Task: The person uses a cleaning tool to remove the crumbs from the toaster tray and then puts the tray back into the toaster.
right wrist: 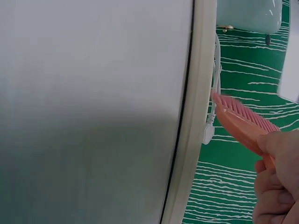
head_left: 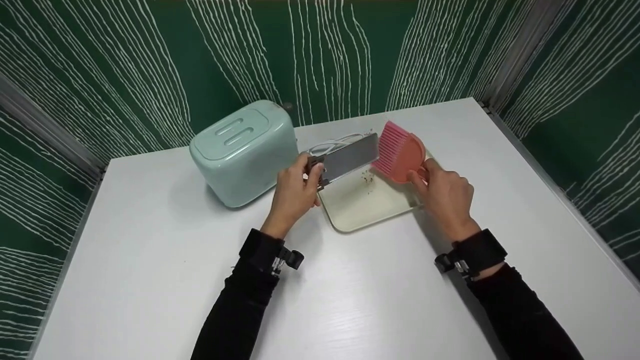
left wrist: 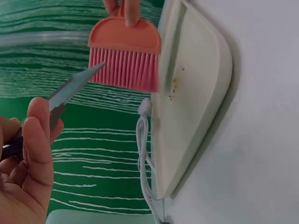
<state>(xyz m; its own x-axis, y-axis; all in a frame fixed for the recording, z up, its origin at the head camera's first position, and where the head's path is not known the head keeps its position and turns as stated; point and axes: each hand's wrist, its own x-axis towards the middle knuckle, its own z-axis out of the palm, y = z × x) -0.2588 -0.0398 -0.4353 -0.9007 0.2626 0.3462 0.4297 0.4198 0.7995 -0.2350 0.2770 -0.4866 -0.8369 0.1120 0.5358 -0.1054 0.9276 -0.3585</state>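
My left hand [head_left: 294, 192] pinches the dark end of a flat metal crumb tray [head_left: 352, 157], which is held tilted above a cream tray [head_left: 355, 215]. In my right hand [head_left: 448, 196] is the short handle of an orange brush [head_left: 411, 159] with pink bristles [left wrist: 124, 70]. The bristles come right up to the free end of the crumb tray in the head view. Brown crumbs [head_left: 368, 178] lie scattered in the cream tray below. The left wrist view shows the crumb tray [left wrist: 70, 88] nearly edge-on, overlapping the bristles.
A mint green toaster [head_left: 250, 155] stands on the white table [head_left: 200, 270], left of the cream tray. Behind the tray runs a white cord with a plug [right wrist: 209, 133]. A few specks lie near the table's back edge, and green walls with white streaks rise beyond it.
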